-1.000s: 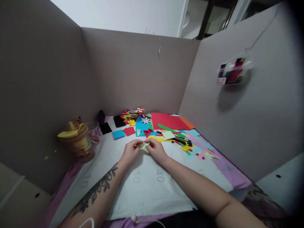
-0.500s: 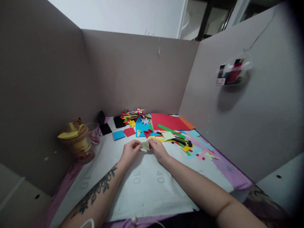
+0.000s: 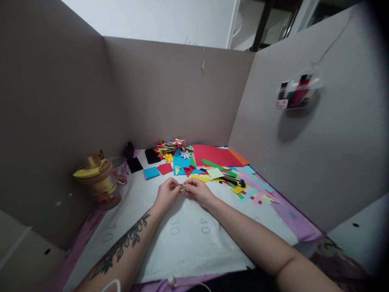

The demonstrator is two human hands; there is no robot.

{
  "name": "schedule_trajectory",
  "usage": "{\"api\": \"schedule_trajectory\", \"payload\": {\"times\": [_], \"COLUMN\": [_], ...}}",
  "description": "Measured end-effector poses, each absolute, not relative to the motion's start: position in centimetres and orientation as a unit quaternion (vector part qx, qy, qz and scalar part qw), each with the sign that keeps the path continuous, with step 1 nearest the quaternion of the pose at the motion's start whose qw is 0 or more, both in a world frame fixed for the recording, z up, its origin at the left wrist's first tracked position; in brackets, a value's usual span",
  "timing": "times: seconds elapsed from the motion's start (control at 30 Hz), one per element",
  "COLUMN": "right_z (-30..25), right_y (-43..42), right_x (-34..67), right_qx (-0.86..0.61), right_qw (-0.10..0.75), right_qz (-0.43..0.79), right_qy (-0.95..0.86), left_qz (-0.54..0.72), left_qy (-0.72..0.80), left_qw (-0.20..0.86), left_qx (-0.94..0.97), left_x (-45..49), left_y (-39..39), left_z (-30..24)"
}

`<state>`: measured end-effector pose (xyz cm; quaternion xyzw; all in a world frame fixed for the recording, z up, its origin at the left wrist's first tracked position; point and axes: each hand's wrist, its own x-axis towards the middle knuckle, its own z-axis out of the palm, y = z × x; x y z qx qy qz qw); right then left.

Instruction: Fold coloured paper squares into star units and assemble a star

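Both hands meet over the white cloth (image 3: 188, 227), pinching one small piece of pale green paper (image 3: 183, 187). My left hand (image 3: 167, 192) grips its left side, fingers closed. My right hand (image 3: 199, 191) closes on the right side with thumb and fingertips. Much of the paper is hidden by the fingers, so its folds are hard to make out. Just beyond the hands lie a small pale yellow folded piece (image 3: 177, 170) and red folded pieces (image 3: 189, 170). A pale green paper square (image 3: 215, 173) rests to the right of them.
Folded paper stars (image 3: 169, 158) are heaped at the back beside a large red sheet (image 3: 215, 155). A black and yellow cutter (image 3: 237, 181) lies among coloured strips on the right. Blue squares (image 3: 151, 173) sit left, near a brown and yellow cup (image 3: 103, 182). Grey panels enclose the table.
My right hand has shifted slightly left, closer to my left hand. Less of the pale green paper shows between the fingers, and it looks bent or folded smaller.
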<state>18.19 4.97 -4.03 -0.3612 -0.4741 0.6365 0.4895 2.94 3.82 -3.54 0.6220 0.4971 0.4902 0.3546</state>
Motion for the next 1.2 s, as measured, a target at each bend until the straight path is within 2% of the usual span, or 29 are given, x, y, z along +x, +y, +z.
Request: {"api": "schedule_trajectory", "payload": {"times": [0.27, 0.77, 0.97, 1.2], "right_z": [-3.9, -3.1, -3.3, -3.5], "right_y": [5.4, 5.1, 5.1, 5.0], "right_x": [19.0, 19.7, 19.8, 20.0], "right_qx": [-0.396, -0.345, -0.329, -0.31], "right_qw": [0.482, 0.442, 0.428, 0.421], "right_qz": [0.482, 0.255, 0.19, 0.186], "right_qy": [-0.616, -0.788, -0.82, -0.832], "left_qz": [0.469, 0.451, 0.434, 0.431], "left_qy": [0.452, 0.46, 0.459, 0.463], "left_qw": [0.429, 0.429, 0.425, 0.431], "left_qx": [0.626, 0.633, 0.648, 0.643], "left_x": [3.0, 2.9, 2.7, 2.5], "left_y": [3.3, 3.4, 3.4, 3.6], "left_z": [-2.7, -2.5, -2.7, -2.4]}}
